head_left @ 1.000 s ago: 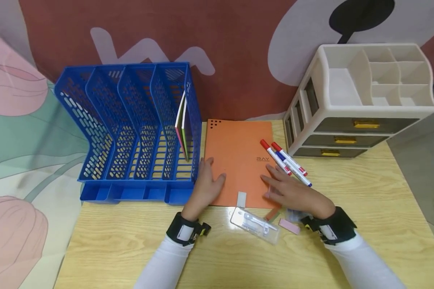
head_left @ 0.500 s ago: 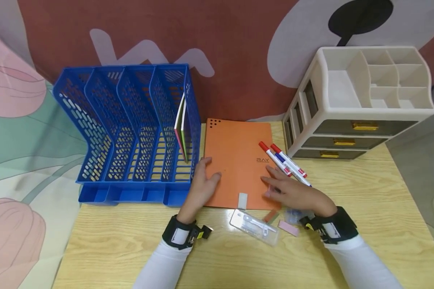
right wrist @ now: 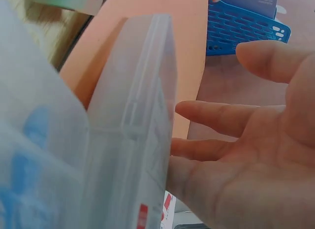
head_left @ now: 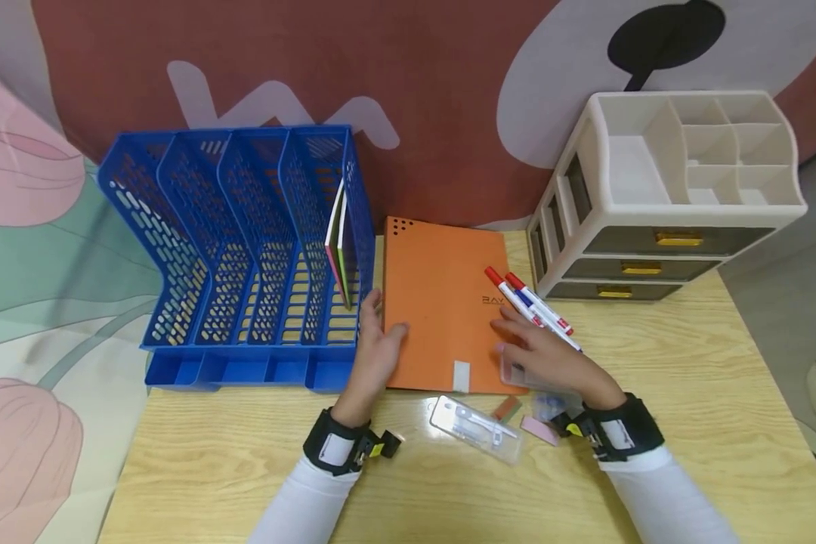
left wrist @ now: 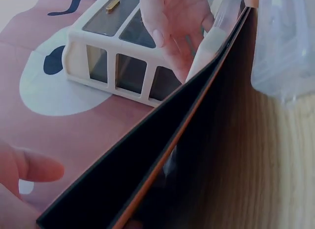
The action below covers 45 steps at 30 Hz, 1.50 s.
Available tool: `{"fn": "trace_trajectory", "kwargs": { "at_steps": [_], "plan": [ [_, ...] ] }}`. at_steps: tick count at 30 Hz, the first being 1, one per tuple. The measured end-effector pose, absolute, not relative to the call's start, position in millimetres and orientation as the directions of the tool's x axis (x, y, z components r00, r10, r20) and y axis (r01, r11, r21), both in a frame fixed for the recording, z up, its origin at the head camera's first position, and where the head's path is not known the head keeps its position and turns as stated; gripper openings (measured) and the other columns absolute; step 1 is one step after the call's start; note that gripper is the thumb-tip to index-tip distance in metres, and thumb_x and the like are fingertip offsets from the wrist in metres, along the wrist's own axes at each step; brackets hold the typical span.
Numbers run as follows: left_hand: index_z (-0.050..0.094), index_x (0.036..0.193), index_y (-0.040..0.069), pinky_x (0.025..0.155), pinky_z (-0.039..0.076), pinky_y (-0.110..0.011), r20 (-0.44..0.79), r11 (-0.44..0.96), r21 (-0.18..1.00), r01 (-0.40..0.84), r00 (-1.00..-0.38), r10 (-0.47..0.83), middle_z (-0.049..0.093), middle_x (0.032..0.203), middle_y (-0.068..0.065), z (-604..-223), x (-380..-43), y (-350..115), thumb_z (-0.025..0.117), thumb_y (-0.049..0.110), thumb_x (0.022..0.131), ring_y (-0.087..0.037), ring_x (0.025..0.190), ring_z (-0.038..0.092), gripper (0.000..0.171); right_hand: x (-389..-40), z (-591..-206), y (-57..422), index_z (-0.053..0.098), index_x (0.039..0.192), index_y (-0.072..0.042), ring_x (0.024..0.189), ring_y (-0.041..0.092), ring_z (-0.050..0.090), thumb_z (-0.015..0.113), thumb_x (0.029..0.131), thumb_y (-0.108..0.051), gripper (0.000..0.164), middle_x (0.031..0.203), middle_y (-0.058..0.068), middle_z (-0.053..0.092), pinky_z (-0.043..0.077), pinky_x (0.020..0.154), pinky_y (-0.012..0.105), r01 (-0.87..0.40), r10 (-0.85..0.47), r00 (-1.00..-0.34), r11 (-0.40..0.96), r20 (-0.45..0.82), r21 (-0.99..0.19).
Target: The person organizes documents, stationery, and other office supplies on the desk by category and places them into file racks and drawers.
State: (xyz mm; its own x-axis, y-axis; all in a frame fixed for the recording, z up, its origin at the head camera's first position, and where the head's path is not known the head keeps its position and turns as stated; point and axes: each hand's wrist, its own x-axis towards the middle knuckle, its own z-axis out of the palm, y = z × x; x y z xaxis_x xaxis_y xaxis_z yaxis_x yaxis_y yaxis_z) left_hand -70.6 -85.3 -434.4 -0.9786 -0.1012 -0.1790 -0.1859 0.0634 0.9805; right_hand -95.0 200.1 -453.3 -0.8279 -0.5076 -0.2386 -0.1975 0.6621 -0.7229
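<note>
A thin orange folder (head_left: 442, 302) marked RAY lies between my hands. My left hand (head_left: 374, 351) grips its left edge, thumb over the cover. The left wrist view shows two dark layers of the folder (left wrist: 147, 150) parted and raised off the table. My right hand (head_left: 544, 355) is by the folder's right edge, fingers extended. In the right wrist view, its fingertips (right wrist: 189, 108) are right beside a clear plastic case (right wrist: 142, 101). Three markers (head_left: 542, 308), two red-capped and one blue, lie across the folder's right side. A white eraser (head_left: 461, 375) sits at its front edge.
A blue file rack (head_left: 245, 347) with two thin books (head_left: 342, 249) stands left. A white drawer organizer (head_left: 707, 215) stands back right. In front lie a clear compass case (head_left: 476, 428), a pink eraser (head_left: 540, 429) and an orange-green eraser (head_left: 506, 408).
The folder's left side has tilted up slightly with my left hand at its edge. My right hand has moved a little left, and more of the clear case shows beneath it.
</note>
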Motion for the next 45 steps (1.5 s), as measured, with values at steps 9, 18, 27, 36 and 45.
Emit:
{"fn": "trace_trajectory", "kwargs": {
  "at_steps": [9, 18, 27, 36, 45],
  "plan": [
    [0.015, 0.161, -0.006, 0.126, 0.026, -0.054, -0.259, -0.05, 0.965, -0.257, -0.964, -0.052, 0.027, 0.164, -0.029, -438, -80, -89, 0.055, 0.001, 0.094, -0.04, 0.151, 0.03, 0.078, -96, -456, 201, 0.048, 0.151, 0.002, 0.153, 0.049, 0.026, 0.055, 0.107, -0.029, 0.055, 0.168, 0.025, 0.025, 0.031, 0.118, 0.067, -0.165, -0.505, -0.827, 0.637, -0.246, -0.753],
    [0.026, 0.15, 0.0, 0.101, 0.053, -0.045, -0.28, -0.091, 0.957, -0.274, -0.958, -0.063, 0.053, 0.14, -0.026, -444, -83, -83, 0.064, -0.002, 0.094, -0.034, 0.116, 0.062, 0.068, -96, -461, 201, 0.048, 0.151, 0.002, 0.155, 0.046, 0.022, 0.054, 0.107, -0.03, 0.055, 0.17, 0.02, 0.024, 0.027, 0.121, 0.066, -0.144, -0.516, -0.819, 0.606, -0.249, -0.782],
    [0.024, 0.15, 0.004, 0.112, 0.046, -0.05, -0.21, -0.064, 0.976, -0.208, -0.978, -0.016, 0.054, 0.142, -0.023, -437, -81, -86, 0.058, -0.003, 0.1, -0.035, 0.127, 0.058, 0.061, -100, -461, 201, 0.044, 0.153, 0.001, 0.151, 0.05, 0.03, 0.054, 0.108, -0.022, 0.052, 0.168, 0.025, 0.024, 0.038, 0.115, 0.065, -0.063, -0.489, -0.836, 0.535, -0.248, -0.842],
    [0.025, 0.148, 0.009, 0.1, 0.056, -0.048, -0.069, -0.019, 0.997, -0.068, -0.998, -0.002, 0.057, 0.139, -0.02, -415, -71, -88, 0.055, -0.003, 0.101, -0.036, 0.12, 0.064, 0.057, -108, -453, 195, 0.019, 0.163, -0.002, 0.148, 0.051, 0.035, 0.054, 0.106, -0.011, 0.068, 0.17, 0.024, 0.016, 0.043, 0.113, 0.058, 0.048, -0.376, -0.896, 0.445, -0.235, -0.894],
    [0.025, 0.149, 0.007, 0.105, 0.053, -0.045, 0.133, -0.012, 0.991, 0.133, -0.991, 0.013, 0.053, 0.142, -0.017, -411, -62, -87, 0.056, -0.007, 0.1, -0.031, 0.126, 0.059, 0.059, -120, -447, 194, 0.002, 0.165, -0.004, 0.136, 0.044, 0.051, 0.055, 0.107, -0.017, 0.08, 0.162, 0.031, 0.032, 0.047, 0.112, 0.053, 0.165, -0.289, -0.915, 0.368, -0.281, -0.915]
  ]
}}
